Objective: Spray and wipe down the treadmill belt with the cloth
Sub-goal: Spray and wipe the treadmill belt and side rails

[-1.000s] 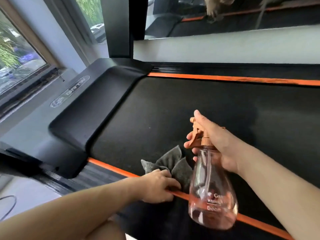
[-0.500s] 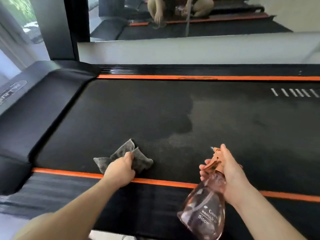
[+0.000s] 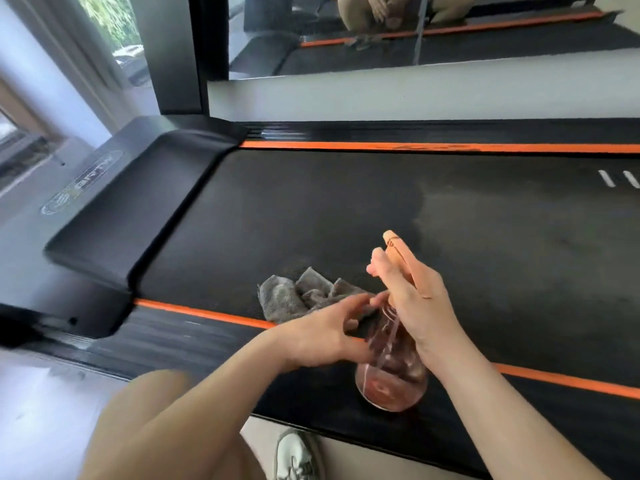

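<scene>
The black treadmill belt runs across the view between two orange stripes. A dull, lighter patch covers its right part. A crumpled grey cloth lies on the belt by the near stripe, partly hidden by my left hand. My right hand grips the neck and orange trigger of a clear pink spray bottle, held above the near side rail with the nozzle pointing away from me. My left hand is off the cloth with fingers spread loosely, its fingertips at the bottle's neck.
The black motor cover closes the belt's left end, beside a window. A mirror along the far wall reflects the treadmill and a crouching person. My knee and a white shoe are at the near edge.
My left hand has let go of the cloth and moved right to the bottle. My right hand has brought the bottle left, close beside the cloth.
</scene>
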The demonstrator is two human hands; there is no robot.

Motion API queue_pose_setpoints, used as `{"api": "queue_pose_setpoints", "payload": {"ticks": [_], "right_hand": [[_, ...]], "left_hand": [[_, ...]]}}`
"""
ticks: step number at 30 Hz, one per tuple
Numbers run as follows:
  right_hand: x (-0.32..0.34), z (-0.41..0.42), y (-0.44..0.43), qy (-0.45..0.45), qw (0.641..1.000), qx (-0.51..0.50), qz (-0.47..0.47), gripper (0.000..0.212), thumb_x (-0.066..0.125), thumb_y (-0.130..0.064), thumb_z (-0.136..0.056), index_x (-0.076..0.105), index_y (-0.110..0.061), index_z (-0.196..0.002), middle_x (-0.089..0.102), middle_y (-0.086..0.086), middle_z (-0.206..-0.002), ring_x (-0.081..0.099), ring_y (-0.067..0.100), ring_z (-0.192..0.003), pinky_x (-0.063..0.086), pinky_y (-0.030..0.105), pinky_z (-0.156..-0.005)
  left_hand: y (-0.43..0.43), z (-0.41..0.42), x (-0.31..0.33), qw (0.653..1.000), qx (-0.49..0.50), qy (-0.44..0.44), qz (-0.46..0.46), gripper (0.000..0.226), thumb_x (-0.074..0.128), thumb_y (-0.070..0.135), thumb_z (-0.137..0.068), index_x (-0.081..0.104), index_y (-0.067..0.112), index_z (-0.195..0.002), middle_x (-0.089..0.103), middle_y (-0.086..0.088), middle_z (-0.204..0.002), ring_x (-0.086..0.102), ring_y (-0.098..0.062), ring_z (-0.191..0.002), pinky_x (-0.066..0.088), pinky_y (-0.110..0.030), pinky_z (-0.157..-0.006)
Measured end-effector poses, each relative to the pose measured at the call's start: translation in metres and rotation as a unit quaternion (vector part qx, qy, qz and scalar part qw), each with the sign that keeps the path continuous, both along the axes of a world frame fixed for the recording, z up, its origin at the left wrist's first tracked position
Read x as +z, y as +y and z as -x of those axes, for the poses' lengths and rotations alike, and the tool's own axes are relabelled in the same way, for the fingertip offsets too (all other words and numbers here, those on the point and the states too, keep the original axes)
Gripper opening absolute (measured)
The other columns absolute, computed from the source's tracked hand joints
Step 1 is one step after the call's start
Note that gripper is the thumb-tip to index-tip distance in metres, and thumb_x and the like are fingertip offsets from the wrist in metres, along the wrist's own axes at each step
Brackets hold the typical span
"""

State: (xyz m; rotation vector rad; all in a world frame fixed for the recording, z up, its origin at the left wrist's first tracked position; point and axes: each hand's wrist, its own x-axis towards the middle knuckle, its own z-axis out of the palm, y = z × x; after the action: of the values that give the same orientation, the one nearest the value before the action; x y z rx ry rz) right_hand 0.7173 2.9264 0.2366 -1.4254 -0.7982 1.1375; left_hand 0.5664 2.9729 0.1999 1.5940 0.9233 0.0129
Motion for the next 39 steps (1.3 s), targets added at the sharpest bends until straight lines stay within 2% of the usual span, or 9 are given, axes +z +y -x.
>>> {"api": "queue_pose_setpoints", "payload": {"ticks": [5,8,12,17,22,25,28,32,39], "right_hand": [[0.029,0.054,0.038,-0.034,0.992,0.052,-0.106,0.032,0.071,-0.036,-0.087,0.066,-0.017,-0.113,0.065,0.000,-0.091,0.062,0.003,-0.074,0.047,0.007,-0.066],[0.034,0.073,0.060,-0.091,0.981,0.120,-0.125,0.056,0.077,-0.034,-0.084,0.054,-0.015,-0.131,0.057,0.014,-0.120,0.056,0.001,-0.088,0.044,0.011,-0.084],[0.007,0.107,0.068,-0.138,0.966,0.219,-0.019,0.082,0.073,-0.043,-0.086,0.028,-0.035,-0.154,0.024,-0.006,-0.160,0.027,0.011,-0.144,0.028,0.032,-0.115],[-0.065,0.137,0.069,-0.382,0.853,0.330,0.134,0.063,0.051,-0.025,-0.098,0.025,-0.030,-0.155,0.030,0.002,-0.159,0.027,0.028,-0.146,0.023,0.035,-0.117],[-0.100,0.133,0.064,-0.495,0.781,0.335,0.181,0.067,0.043,-0.008,-0.093,0.026,-0.030,-0.154,0.038,0.000,-0.154,0.041,0.028,-0.137,0.041,0.040,-0.106],[-0.105,0.132,0.063,-0.545,0.788,0.257,0.126,0.054,0.051,-0.002,-0.091,0.050,-0.022,-0.142,0.057,0.004,-0.132,0.054,0.027,-0.124,0.045,0.035,-0.094],[-0.106,0.128,0.065,-0.521,0.827,0.201,0.067,0.031,0.055,-0.007,-0.095,0.068,-0.018,-0.120,0.069,0.004,-0.118,0.060,0.027,-0.114,0.047,0.036,-0.091],[-0.096,0.122,0.076,-0.418,0.896,0.148,0.026,0.018,0.056,-0.011,-0.096,0.071,-0.019,-0.098,0.071,0.000,-0.101,0.062,0.025,-0.104,0.048,0.036,-0.085],[-0.084,0.121,0.081,-0.305,0.933,0.186,0.043,0.014,0.048,-0.016,-0.099,0.055,-0.027,-0.093,0.061,-0.006,-0.091,0.055,0.019,-0.092,0.042,0.035,-0.084]], "left_hand": [[0.005,0.026,0.018,0.968,0.135,0.006,-0.213,0.069,0.081,0.047,-0.063,0.051,0.030,-0.123,0.068,0.014,-0.108,0.065,-0.004,-0.101,0.054,-0.037,-0.092],[0.024,0.054,0.034,0.943,0.207,0.049,-0.256,0.060,0.082,0.049,-0.059,0.056,0.036,-0.112,0.068,0.016,-0.094,0.065,-0.004,-0.088,0.055,-0.034,-0.084],[0.049,0.121,0.028,0.889,0.379,0.099,-0.237,0.058,0.079,0.056,-0.050,0.058,0.033,-0.099,0.071,0.013,-0.093,0.068,-0.010,-0.090,0.055,-0.040,-0.088],[0.053,0.230,0.004,0.812,0.505,0.187,-0.224,0.045,0.084,0.044,-0.063,0.059,0.030,-0.098,0.070,0.012,-0.090,0.067,-0.015,-0.091,0.052,-0.036,-0.088],[0.041,0.284,-0.025,0.766,0.604,0.101,-0.197,0.055,0.090,0.027,-0.061,0.057,0.027,-0.106,0.071,0.006,-0.099,0.068,-0.019,-0.095,0.051,-0.044,-0.097],[0.044,0.292,-0.025,0.770,0.580,0.169,-0.206,0.065,0.086,0.037,-0.071,0.051,0.019,-0.122,0.067,-0.001,-0.111,0.064,-0.025,-0.102,0.049,-0.043,-0.097],[0.036,0.294,0.000,0.829,0.445,0.324,-0.097,0.065,0.056,0.068,-0.086,0.049,0.014,-0.122,0.064,-0.012,-0.111,0.070,-0.028,-0.081,0.060,-0.041,-0.069],[0.023,0.267,0.021,0.859,0.195,0.470,-0.061,0.038,0.045,0.045,-0.102,0.060,0.011,-0.110,0.066,-0.005,-0.086,0.069,-0.019,-0.061,0.054,-0.027,-0.051],[0.069,0.150,0.013,0.932,0.048,0.259,-0.250,0.039,0.067,0.031,-0.088,0.062,0.025,-0.126,0.068,0.007,-0.112,0.061,-0.016,-0.107,0.047,-0.029,-0.096]]}}
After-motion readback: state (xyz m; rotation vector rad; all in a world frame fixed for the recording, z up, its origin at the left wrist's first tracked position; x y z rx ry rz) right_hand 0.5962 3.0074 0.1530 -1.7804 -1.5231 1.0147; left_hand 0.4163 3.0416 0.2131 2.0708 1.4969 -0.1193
